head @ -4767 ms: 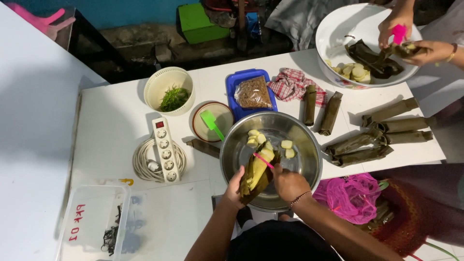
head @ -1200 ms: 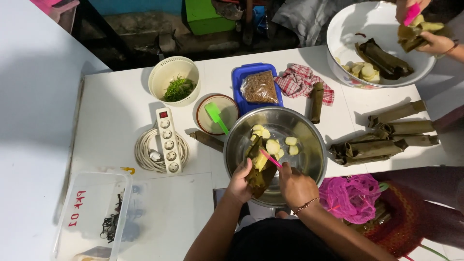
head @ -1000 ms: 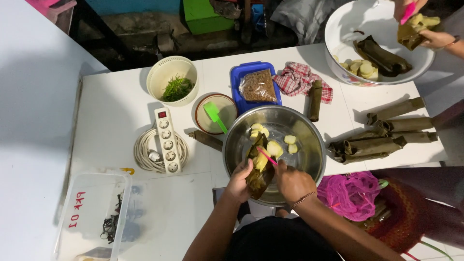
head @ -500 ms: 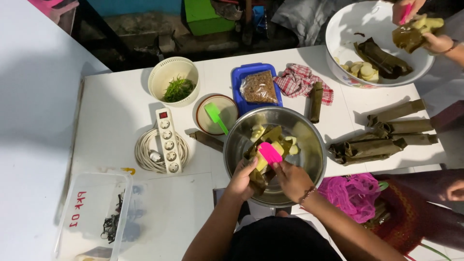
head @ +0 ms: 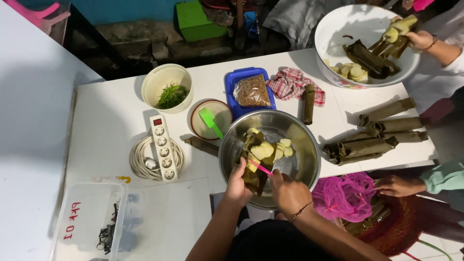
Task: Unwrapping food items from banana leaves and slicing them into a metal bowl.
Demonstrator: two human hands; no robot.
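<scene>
Head view, looking down on the round steel bowl (head: 299, 159) at the near edge of the white tabletop (head: 106, 116). Left hand (head: 238, 186) gripping the dark brown leaf wrapper (head: 252, 175) over the bowl's near rim. Right hand (head: 289, 192) pinching a thin pink tool (head: 261, 167), tip touching the pale yellow slices (head: 265, 151) lying on the leaf inside the bowl. Beyond the bowl, sitting: blue plastic tray (head: 235, 83), green spatula (head: 210, 122) on a small plate. Rolled leaf parcels (head: 372, 137) lying right of the bowl.
</scene>
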